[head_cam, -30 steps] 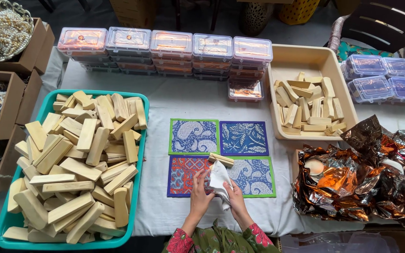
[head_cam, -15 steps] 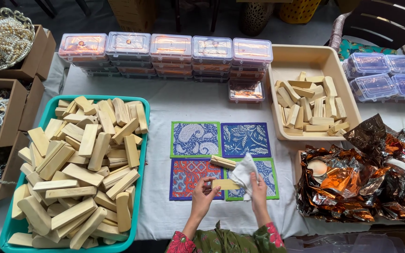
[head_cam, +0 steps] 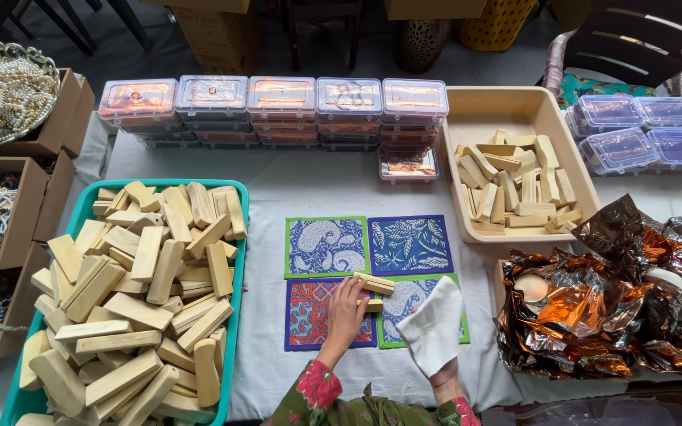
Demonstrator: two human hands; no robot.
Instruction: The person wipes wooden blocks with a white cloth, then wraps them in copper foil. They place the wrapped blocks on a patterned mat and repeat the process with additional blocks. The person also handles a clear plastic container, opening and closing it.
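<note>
The four patterned mats [head_cam: 369,280] lie as a square block in the middle of the white-covered surface [head_cam: 309,185], and everything else is placed around them. The left hand [head_cam: 346,309] lies on the seam between the two lower mats, the red one and the green-edged one, with its fingers curled about the near end of a pale wooden block [head_cam: 373,283] that lies across the middle of the mats; a second block seems to lie just under it, though the fingers hide how they meet. The right hand [head_cam: 442,371] is at the lower right corner of the mats, closed around a white cloth [head_cam: 433,325] that drapes upward over the green-edged mat and covers most of the fingers, so only the wrist and the bunched grip show. Both sleeves are a floral print in green and red. Left of the mats stands a teal tray [head_cam: 240,260] heaped with many more wooden blocks. Up and to the right of the mats is a beige tray [head_cam: 467,102] holding a smaller pile of the same blocks. Beyond the mats, along the far edge of the surface, runs a row of clear lidded boxes [head_cam: 278,102] stacked several deep, with one single box just in front of the row. Right of the mats lies a crumpled heap of copper-coloured foil wrappers [head_cam: 617,308]. Far to the left of the mats are cardboard boxes [head_cam: 29,209] with beads, and above them a wire basket of pearls [head_cam: 5,95].
</note>
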